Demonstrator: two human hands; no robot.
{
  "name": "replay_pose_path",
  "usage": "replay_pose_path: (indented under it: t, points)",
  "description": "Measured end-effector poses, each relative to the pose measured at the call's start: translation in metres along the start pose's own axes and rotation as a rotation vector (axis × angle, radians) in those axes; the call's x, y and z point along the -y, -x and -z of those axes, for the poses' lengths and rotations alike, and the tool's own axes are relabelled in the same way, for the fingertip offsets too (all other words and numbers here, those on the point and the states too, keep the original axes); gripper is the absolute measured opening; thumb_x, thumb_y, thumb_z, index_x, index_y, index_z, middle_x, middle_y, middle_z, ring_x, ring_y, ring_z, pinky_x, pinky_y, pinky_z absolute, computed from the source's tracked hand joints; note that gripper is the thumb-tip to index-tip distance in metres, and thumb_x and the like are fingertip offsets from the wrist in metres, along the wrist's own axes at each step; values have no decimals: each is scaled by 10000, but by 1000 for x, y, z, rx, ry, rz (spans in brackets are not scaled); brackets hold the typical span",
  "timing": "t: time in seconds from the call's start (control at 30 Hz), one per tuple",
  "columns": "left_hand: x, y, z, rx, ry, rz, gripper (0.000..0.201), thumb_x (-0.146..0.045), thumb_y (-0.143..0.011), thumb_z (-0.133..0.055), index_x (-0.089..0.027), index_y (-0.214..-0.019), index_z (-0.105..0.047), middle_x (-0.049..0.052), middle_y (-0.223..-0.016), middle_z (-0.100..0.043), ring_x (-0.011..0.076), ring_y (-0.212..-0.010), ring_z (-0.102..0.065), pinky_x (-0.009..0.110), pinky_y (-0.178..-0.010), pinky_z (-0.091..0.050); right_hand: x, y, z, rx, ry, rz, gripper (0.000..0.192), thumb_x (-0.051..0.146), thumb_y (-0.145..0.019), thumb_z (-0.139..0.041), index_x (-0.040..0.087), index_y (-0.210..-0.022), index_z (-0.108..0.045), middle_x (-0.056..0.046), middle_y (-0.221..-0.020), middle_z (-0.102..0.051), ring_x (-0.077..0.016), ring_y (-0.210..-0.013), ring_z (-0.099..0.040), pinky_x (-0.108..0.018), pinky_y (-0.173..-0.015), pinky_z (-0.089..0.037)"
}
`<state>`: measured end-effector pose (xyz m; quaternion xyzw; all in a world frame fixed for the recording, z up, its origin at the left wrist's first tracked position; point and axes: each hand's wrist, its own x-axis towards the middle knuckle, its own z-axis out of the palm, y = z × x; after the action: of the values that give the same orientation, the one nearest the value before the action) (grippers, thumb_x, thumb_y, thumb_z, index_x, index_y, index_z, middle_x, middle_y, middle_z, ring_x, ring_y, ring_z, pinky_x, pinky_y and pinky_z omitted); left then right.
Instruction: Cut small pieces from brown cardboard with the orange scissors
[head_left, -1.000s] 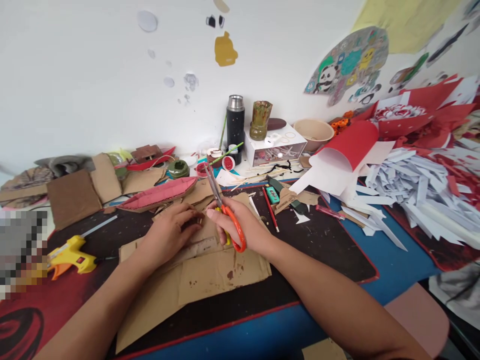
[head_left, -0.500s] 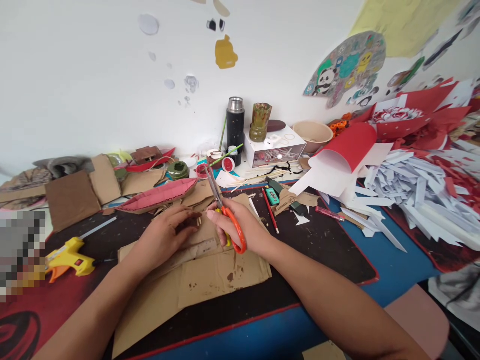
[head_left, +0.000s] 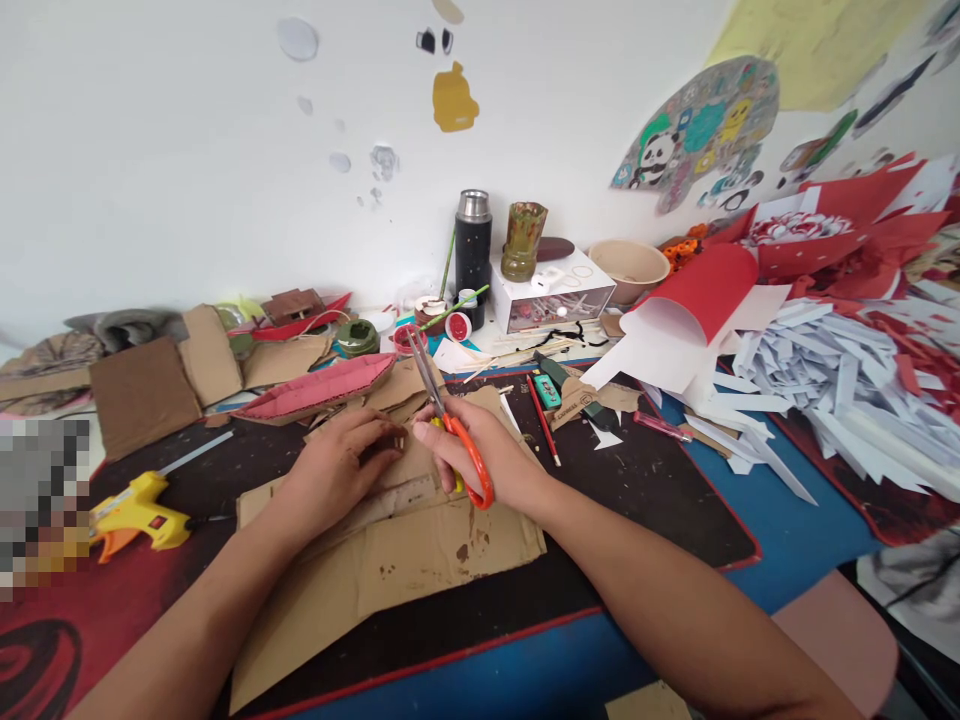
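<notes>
My right hand (head_left: pixel 491 455) grips orange-handled scissors (head_left: pixel 450 425), blades pointing away and up toward the wall. My left hand (head_left: pixel 337 470) presses down on a strip of brown cardboard (head_left: pixel 397 480), its fingertips close to the scissors. Beneath both hands lies a large stained brown cardboard sheet (head_left: pixel 390 575) on a dark mat (head_left: pixel 645 490). A cardboard boat shape with a pink inside (head_left: pixel 315 392) lies just beyond my left hand.
A yellow glue gun (head_left: pixel 139 510) rests at the left. Cardboard scraps (head_left: pixel 146 392) pile at the back left. A black flask (head_left: pixel 472 245), white box (head_left: pixel 551 290) and bowl (head_left: pixel 628 265) stand by the wall. Red pencil (head_left: pixel 541 420), rolled red paper (head_left: pixel 697 300) and white paper strips (head_left: pixel 825 385) fill the right.
Both hands stay in place on the cardboard; only the view shifts slightly.
</notes>
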<state>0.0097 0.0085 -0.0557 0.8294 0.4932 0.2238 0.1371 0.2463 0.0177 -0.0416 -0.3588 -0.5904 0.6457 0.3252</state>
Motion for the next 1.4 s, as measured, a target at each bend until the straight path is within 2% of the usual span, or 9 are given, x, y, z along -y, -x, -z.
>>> replay_pose_path:
  t: [0.57, 0.77, 1.0, 1.4]
  points:
    - [4, 0, -4, -20, -16, 15, 305, -423, -1027, -570, -226, -1100, -790, 117, -1133, -796, 317, -1063, -753, 438, -946, -614, 3, 3, -1, 4, 21, -9, 311, 497, -1016, -732, 220, -1122, -637, 89, -548, -579, -128, -466, -588, -212, -479, -462]
    - [3, 1, -4, -39, -13, -20, 278, -374, -1033, -579, -191, -1101, -777, 114, -1075, -784, 302, -991, -758, 422, -905, -610, 6, 4, -2, -2, 25, -6, 341, 528, -1001, -744, 221, -1106, -637, 95, -587, -566, -120, -457, -575, -213, -450, -444]
    - [5, 0, -6, -38, -20, -43, 272, -389, -1057, -553, -223, -1060, -770, 106, -1103, -782, 294, -1023, -754, 408, -897, -607, -1, 1, -4, -1, 6, 1, 357, 544, -1005, -741, 221, -1119, -641, 94, -603, -560, -115, -450, -563, -219, -452, -446]
    - [4, 1, -10, -64, 9, -32, 247, -378, -1060, -557, -224, -1108, -744, 109, -1146, -775, 292, -1033, -745, 406, -897, -598, -2, 2, -3, 14, 71, 0, 360, 553, -1026, -711, 224, -1158, -648, 86, -599, -566, -126, -477, -579, -223, -469, -453]
